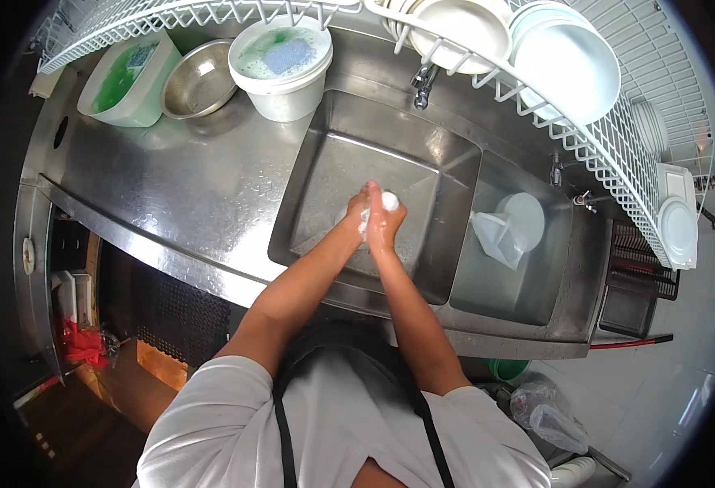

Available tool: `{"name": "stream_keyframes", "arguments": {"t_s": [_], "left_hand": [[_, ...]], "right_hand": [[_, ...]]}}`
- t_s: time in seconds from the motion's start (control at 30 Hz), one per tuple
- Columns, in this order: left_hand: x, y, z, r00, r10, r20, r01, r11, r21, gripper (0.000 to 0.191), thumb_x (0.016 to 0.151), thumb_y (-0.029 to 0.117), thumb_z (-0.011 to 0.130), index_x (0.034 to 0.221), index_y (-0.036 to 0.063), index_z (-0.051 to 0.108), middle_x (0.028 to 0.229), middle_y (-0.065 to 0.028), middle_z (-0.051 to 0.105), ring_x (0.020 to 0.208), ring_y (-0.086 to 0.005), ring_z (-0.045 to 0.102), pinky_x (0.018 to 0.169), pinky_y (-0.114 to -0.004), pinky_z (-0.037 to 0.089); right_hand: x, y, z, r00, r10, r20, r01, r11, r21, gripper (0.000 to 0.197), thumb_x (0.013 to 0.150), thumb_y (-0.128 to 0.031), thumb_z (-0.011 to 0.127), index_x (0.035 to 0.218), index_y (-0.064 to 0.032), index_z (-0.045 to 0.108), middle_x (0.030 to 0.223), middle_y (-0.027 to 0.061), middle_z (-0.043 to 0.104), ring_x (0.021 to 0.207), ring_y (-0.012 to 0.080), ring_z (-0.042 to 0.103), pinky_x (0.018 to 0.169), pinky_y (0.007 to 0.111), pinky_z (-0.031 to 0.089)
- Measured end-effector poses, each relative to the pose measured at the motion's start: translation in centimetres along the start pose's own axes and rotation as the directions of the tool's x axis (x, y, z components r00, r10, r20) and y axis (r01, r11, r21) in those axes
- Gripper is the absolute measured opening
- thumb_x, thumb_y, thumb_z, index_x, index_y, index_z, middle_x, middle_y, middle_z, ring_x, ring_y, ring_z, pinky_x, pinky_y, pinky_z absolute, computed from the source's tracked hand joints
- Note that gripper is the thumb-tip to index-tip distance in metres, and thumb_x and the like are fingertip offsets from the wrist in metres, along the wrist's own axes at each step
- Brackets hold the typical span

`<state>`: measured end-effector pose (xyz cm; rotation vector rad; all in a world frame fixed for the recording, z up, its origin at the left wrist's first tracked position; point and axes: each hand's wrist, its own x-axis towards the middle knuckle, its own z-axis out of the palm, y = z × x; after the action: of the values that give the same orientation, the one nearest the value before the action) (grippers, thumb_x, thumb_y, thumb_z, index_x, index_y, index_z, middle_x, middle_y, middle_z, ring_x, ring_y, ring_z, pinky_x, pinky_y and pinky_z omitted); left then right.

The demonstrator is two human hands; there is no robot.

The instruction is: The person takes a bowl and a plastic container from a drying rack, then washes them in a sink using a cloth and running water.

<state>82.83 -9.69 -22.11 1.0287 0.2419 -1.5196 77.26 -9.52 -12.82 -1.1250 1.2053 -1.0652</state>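
Observation:
My left hand [356, 207] and my right hand [384, 221] are pressed together, palm to palm, above the left basin of a stainless steel sink [320, 183]. White lather [364, 224] shows between the palms and wrists. A rounded white lump [389, 200] sits at my right hand near the thumb; whether it is foam or a piece of soap I cannot tell. The inner sides of both hands are hidden, and the fingers overlap. The chrome faucet [422, 88] stands behind the basin, apart from my hands.
The right basin [473, 293] holds water with white containers [523, 219] in it. On the left counter stand a white bucket [293, 94] of suds, a metal bowl [201, 79] and a tub [143, 110] of green liquid. A wire dish rack [607, 165] with bowls [568, 70] overhangs the back.

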Motion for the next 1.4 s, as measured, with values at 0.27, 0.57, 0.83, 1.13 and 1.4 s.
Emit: {"name": "stream_keyframes", "arguments": {"t_s": [0.27, 0.57, 0.83, 1.13, 1.4], "left_hand": [[-1.2, 2.7, -2.2, 0.983, 0.129, -0.132, -0.083, 0.949, 0.305, 0.049, 0.098, 0.048, 0.055, 0.1, 0.0017, 0.069, 0.081, -0.0112, 0.067, 0.067, -0.0227, 0.063, 0.068, -0.037, 0.051], [-7.2, 5.1, -2.9, 0.65, 0.424, 0.63, -0.386, -0.53, 0.755, 0.075, 0.071, 0.032, 0.083, 0.138, 0.0154, 0.054, 0.144, -0.0215, 0.048, 0.116, -0.0396, 0.061, 0.095, -0.042, 0.051], [-8.7, 12.0, 2.3, 0.828, 0.258, 0.498, -0.478, -0.141, 0.867, 0.024, 0.074, 0.02, 0.08, 0.095, 0.0081, 0.075, 0.089, -0.0166, 0.071, 0.078, -0.0391, 0.065, 0.073, -0.043, 0.051], [-16.0, 15.9, 8.4, 0.877, -0.009, 0.48, -0.477, 0.094, 0.874, 0.03, 0.079, 0.027, 0.082, 0.074, 0.0022, 0.067, 0.067, 0.0021, 0.059, 0.063, -0.008, 0.046, 0.059, -0.028, 0.039], [-15.0, 11.4, 8.6, 0.892, 0.18, 0.414, -0.397, 0.75, 0.529, 0.015, 0.093, 0.021, 0.068, 0.09, 0.0076, 0.061, 0.083, -0.0003, 0.064, 0.078, -0.0096, 0.061, 0.072, -0.026, 0.049]], "right_hand": [[8.0, 3.6, -4.3, 0.988, -0.15, 0.042, 0.127, 0.62, -0.774, 0.051, 0.084, -0.049, 0.071, 0.081, 0.0017, 0.071, 0.077, 0.0236, 0.069, 0.076, 0.041, 0.067, 0.072, 0.047, 0.05], [8.1, -3.5, -6.7, 0.768, 0.552, 0.325, -0.427, 0.819, -0.383, 0.042, 0.082, -0.039, 0.079, 0.105, -0.0065, 0.066, 0.089, 0.0008, 0.066, 0.081, 0.0122, 0.063, 0.069, 0.03, 0.049], [7.6, -8.8, -8.9, 0.862, 0.176, 0.474, -0.062, 0.967, -0.247, 0.031, 0.08, -0.011, 0.079, 0.106, -0.0016, 0.064, 0.091, 0.0061, 0.068, 0.072, 0.0101, 0.064, 0.058, 0.025, 0.051], [7.9, -1.6, -14.4, 0.863, 0.355, 0.36, -0.145, 0.856, -0.497, 0.025, 0.077, -0.018, 0.071, 0.096, -0.002, 0.069, 0.089, 0.0061, 0.068, 0.068, 0.012, 0.061, 0.06, 0.028, 0.048], [5.3, -0.1, -14.2, 0.846, 0.239, 0.476, -0.453, 0.793, 0.408, 0.042, 0.079, -0.011, 0.064, 0.121, -0.0058, 0.064, 0.114, 0.009, 0.068, 0.107, 0.024, 0.063, 0.102, 0.036, 0.044]]}}
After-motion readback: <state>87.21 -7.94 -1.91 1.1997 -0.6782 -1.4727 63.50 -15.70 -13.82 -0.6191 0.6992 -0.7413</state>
